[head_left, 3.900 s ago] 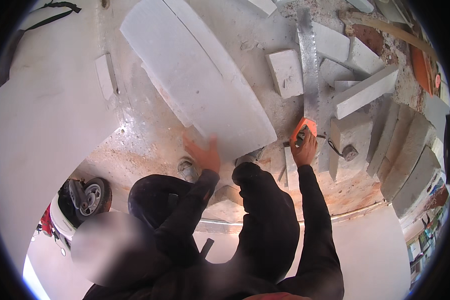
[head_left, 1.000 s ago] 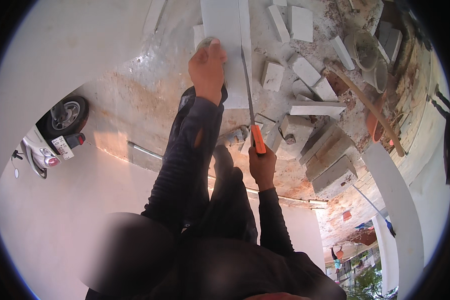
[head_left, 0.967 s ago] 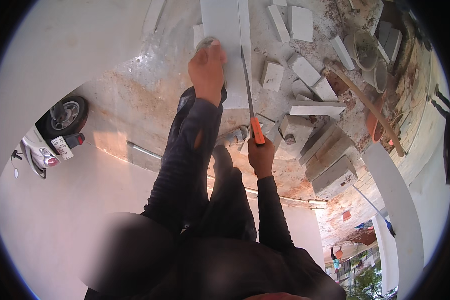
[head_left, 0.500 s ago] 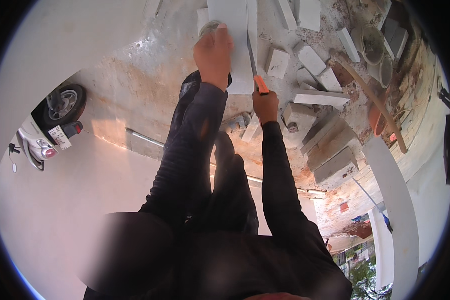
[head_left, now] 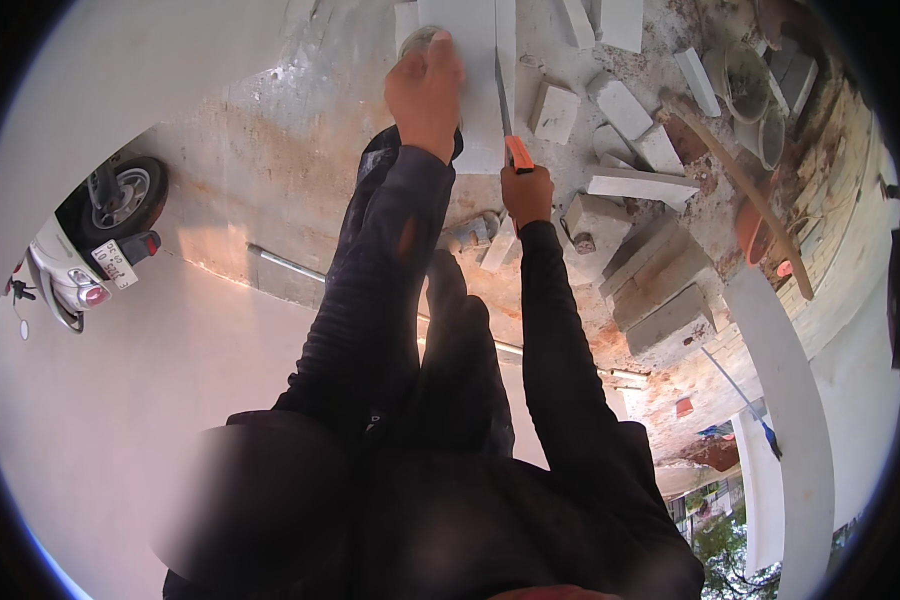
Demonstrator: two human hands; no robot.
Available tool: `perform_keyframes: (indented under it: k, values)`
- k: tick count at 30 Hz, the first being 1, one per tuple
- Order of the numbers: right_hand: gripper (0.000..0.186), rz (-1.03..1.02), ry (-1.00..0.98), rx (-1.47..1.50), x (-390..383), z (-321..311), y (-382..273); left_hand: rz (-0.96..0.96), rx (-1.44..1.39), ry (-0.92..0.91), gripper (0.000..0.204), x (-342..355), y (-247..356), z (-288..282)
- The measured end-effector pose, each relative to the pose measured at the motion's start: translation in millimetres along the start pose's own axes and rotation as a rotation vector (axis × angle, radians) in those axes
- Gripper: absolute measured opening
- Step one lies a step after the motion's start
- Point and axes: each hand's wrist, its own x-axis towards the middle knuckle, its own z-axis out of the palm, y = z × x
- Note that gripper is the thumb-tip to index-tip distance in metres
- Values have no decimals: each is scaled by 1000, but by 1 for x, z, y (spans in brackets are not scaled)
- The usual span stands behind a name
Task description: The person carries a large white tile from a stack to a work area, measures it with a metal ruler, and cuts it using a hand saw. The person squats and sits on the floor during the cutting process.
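A long white board (head_left: 475,120) lies lengthwise in front of me at the top of the view, with a narrow slit running along it. My right hand (head_left: 527,193) is wrapped round the orange handle of a handsaw (head_left: 517,153). Its thin dark blade runs forward into the slit. On the board's left edge rests my left hand (head_left: 425,98), fingers bent and closed against a round, pale, glassy-looking thing (head_left: 420,41). What that thing is cannot be made out, as the fingers partly cover it.
Right of the board lie several white block offcuts (head_left: 555,112) and larger grey blocks (head_left: 670,290). Farther right are buckets (head_left: 746,85), a curved wooden strip (head_left: 740,185) and a long white panel (head_left: 795,400). A parked motorbike (head_left: 80,260) stands at the left. A metal tube (head_left: 285,262) lies behind my legs.
The whole scene has shifted slightly upward in the view. Both hands keep their holds, and the saw has hardly moved against the board.
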Motion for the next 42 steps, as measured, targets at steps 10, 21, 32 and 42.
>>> perform_keyframes:
  k: [10,21,32,42]
  values:
    - [25,-37,-52,-19,-3,-8,0,-49,-84,16,38,-1,1,-7]
    - [22,-69,-53,-67,-42,-3,8,-101,-121,44,38,-9,-1,-14]
    - [22,-33,-138,12,-78,-19,4,-68,-103,73,42,-4,-7,-31]
    - [20,-18,-118,64,-126,-27,28,-53,-138,79,43,-6,-8,-42]
